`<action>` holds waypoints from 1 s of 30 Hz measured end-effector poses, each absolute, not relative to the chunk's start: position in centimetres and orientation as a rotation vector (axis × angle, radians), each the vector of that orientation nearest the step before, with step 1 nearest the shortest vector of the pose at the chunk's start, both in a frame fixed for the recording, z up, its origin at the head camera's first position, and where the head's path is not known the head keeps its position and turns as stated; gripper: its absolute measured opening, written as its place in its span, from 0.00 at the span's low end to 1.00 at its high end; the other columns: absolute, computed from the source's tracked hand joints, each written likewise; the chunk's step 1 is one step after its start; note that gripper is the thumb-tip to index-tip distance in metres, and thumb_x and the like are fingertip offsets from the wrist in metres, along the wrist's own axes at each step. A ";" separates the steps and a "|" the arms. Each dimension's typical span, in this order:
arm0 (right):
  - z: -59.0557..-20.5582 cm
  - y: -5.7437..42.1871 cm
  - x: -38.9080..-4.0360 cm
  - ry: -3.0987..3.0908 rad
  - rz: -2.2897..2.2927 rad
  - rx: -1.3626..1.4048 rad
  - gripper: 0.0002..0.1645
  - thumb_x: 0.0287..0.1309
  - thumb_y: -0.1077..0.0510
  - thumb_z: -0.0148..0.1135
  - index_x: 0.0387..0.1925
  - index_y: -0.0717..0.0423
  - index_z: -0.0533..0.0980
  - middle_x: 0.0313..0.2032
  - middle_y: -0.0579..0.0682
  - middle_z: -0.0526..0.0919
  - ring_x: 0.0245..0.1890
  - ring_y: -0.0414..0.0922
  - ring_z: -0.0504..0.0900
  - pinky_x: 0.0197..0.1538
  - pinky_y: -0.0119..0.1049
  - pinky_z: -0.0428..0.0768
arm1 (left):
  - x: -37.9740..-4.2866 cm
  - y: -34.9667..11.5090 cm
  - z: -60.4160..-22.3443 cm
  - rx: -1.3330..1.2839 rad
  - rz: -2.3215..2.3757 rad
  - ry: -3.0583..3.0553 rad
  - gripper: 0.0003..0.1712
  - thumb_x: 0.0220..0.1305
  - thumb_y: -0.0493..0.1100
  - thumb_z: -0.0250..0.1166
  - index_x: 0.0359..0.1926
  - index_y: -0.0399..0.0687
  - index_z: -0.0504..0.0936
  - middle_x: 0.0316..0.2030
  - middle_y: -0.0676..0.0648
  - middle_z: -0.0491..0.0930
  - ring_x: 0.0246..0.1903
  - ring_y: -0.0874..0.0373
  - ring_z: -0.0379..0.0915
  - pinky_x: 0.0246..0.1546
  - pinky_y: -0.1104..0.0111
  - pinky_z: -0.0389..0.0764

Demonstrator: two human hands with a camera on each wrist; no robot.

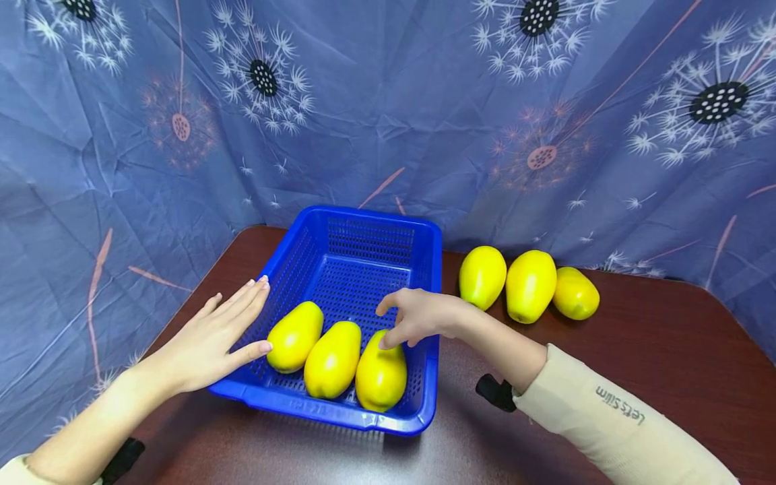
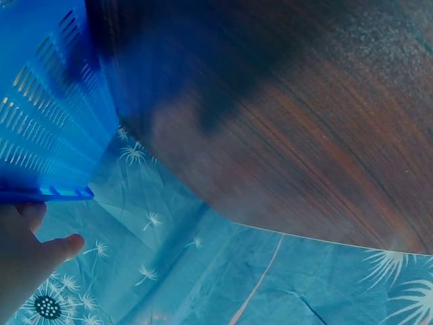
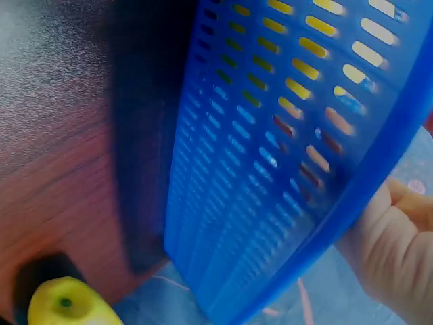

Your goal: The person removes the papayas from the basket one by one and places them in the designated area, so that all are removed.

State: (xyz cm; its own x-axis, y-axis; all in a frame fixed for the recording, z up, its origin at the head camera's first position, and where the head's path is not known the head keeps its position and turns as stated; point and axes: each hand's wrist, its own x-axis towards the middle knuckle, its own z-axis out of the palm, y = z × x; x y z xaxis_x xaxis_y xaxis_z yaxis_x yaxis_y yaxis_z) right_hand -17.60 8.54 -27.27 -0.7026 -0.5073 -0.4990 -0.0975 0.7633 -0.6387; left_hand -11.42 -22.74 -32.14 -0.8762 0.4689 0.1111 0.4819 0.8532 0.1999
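A blue plastic basket [image 1: 279,399] with slotted walls stands on the table, and three smooth yellow oval fruits, like papayas or mangoes, lie in its near part. They are a left fruit [image 1: 297,337], a middle fruit [image 1: 332,360] and a right fruit [image 1: 380,377]. My left hand [image 1: 215,340] rests on the basket's left rim with fingers extended, its thumb tip beside the left fruit. Over the right fruit, my right hand [image 1: 415,315] reaches across the basket's right rim, fingers loosely bent and apart. One fingertip overlaps the fruit's upper end; whether it touches, I cannot tell.
Right of the basket, three more yellow fruits sit in a row near the back edge: a left one [image 1: 482,277], a middle one [image 1: 531,286] and a smaller one [image 1: 576,294]. A blue dandelion-print cloth [image 1: 376,101] hangs behind the brown wooden table [image 1: 655,350].
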 end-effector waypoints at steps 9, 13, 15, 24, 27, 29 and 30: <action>-27.8 6.8 -17.0 2.469 -0.208 -0.614 0.48 0.43 0.38 0.71 0.63 0.56 0.67 0.54 0.51 0.76 0.45 0.47 0.80 0.49 0.39 0.76 | -11.5 -22.7 -32.0 -0.761 -0.348 -2.970 0.45 0.66 0.62 0.51 0.73 0.43 0.46 0.72 0.43 0.45 0.71 0.50 0.37 0.64 0.41 0.43; -28.2 6.4 -16.9 2.481 -0.117 -0.672 0.44 0.41 0.35 0.70 0.55 0.56 0.72 0.49 0.48 0.78 0.49 0.44 0.75 0.52 0.39 0.73 | -11.4 -22.7 -32.0 -0.765 -0.346 -2.967 0.45 0.65 0.62 0.51 0.73 0.43 0.46 0.72 0.43 0.45 0.71 0.49 0.37 0.63 0.41 0.43; -28.4 6.4 -16.9 2.477 -0.113 -0.686 0.40 0.40 0.34 0.71 0.49 0.55 0.74 0.42 0.46 0.79 0.43 0.42 0.75 0.48 0.38 0.74 | -11.4 -22.7 -32.0 -0.766 -0.343 -2.967 0.45 0.65 0.62 0.51 0.73 0.43 0.46 0.72 0.43 0.45 0.71 0.49 0.37 0.63 0.41 0.43; -29.0 6.1 -17.1 2.388 -0.297 -0.592 0.39 0.39 0.38 0.73 0.48 0.55 0.70 0.35 0.48 0.75 0.28 0.42 0.75 0.35 0.34 0.77 | -11.4 -22.7 -32.0 -0.768 -0.355 -2.965 0.45 0.65 0.61 0.52 0.73 0.43 0.45 0.72 0.43 0.45 0.71 0.48 0.37 0.64 0.42 0.41; -29.3 6.0 -17.1 2.361 -0.358 -0.525 0.44 0.38 0.40 0.75 0.52 0.58 0.68 0.36 0.49 0.74 0.27 0.43 0.76 0.34 0.35 0.78 | -11.4 -22.7 -32.1 -0.768 -0.355 -2.963 0.45 0.65 0.61 0.52 0.72 0.43 0.46 0.72 0.43 0.45 0.71 0.48 0.38 0.64 0.42 0.42; -29.3 6.0 -17.1 2.368 -0.361 -0.507 0.41 0.37 0.40 0.75 0.47 0.59 0.69 0.33 0.49 0.74 0.27 0.43 0.75 0.33 0.34 0.77 | -11.4 -22.7 -32.1 -0.767 -0.351 -2.963 0.45 0.65 0.61 0.52 0.72 0.43 0.46 0.72 0.43 0.45 0.71 0.48 0.38 0.64 0.42 0.42; -29.3 6.0 -17.1 2.371 -0.357 -0.500 0.39 0.36 0.40 0.76 0.44 0.58 0.69 0.32 0.49 0.74 0.27 0.43 0.74 0.32 0.34 0.76 | -11.4 -22.7 -32.1 -0.768 -0.348 -2.961 0.45 0.65 0.61 0.52 0.72 0.43 0.46 0.72 0.43 0.45 0.71 0.48 0.38 0.64 0.42 0.42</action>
State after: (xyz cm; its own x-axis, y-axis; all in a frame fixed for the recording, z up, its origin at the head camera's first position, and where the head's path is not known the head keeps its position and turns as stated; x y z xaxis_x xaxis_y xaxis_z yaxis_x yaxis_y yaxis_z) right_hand -17.13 5.99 -29.33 -0.6960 -0.4430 -0.5651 -0.2568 0.8885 -0.3802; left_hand -11.45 -22.71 -32.09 -0.8738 0.4721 0.1168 0.4863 0.8502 0.2016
